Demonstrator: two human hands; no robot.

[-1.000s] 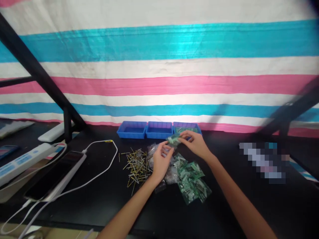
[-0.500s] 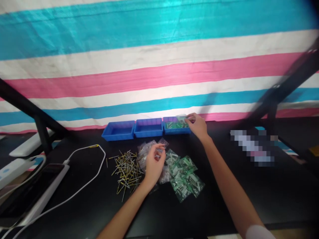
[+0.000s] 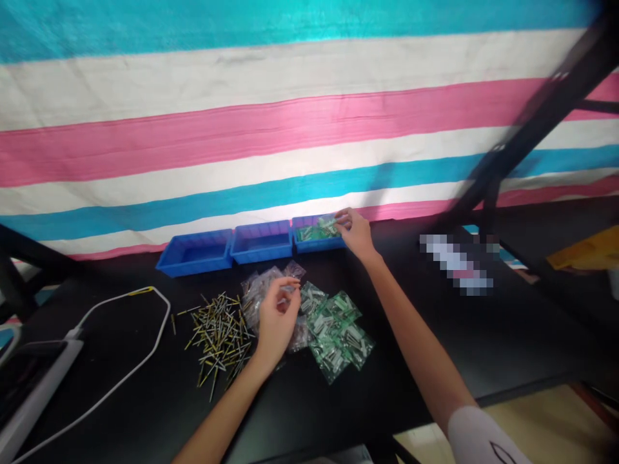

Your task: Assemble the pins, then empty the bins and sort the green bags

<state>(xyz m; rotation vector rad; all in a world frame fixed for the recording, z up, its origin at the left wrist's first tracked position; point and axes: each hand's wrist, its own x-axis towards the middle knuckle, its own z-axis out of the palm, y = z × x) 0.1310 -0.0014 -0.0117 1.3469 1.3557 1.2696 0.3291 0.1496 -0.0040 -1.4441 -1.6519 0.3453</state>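
Note:
My right hand point(image 3: 356, 233) is at the right end of the right blue bin point(image 3: 316, 247), its thumb and fingers slightly apart. A clear green-tinted packet point(image 3: 327, 225) lies in that bin by its fingertips, on top of other packets. My left hand point(image 3: 279, 316) hovers over a heap of clear plastic packets point(image 3: 256, 293), fingers curved and parted from the thumb, with nothing visible in them. It partly hides the heap. Right of it lies a pile of green packets point(image 3: 333, 332) holding small pale and metallic parts. On its left are loose yellow-and-silver pins point(image 3: 220, 335).
Two more blue bins, a middle one point(image 3: 264, 251) and a left one point(image 3: 196, 261), stand in the row along the striped sheet point(image 3: 290, 142). A white cable point(image 3: 159, 341) loops across the black table point(image 3: 387, 406) from a device point(image 3: 43, 380). Black frame bars point(image 3: 527, 116) slant at the sides.
My view has turned to the right, so things sit further left. The packet at my right hand has gone lower into the right bin, and the fingers have loosened from it.

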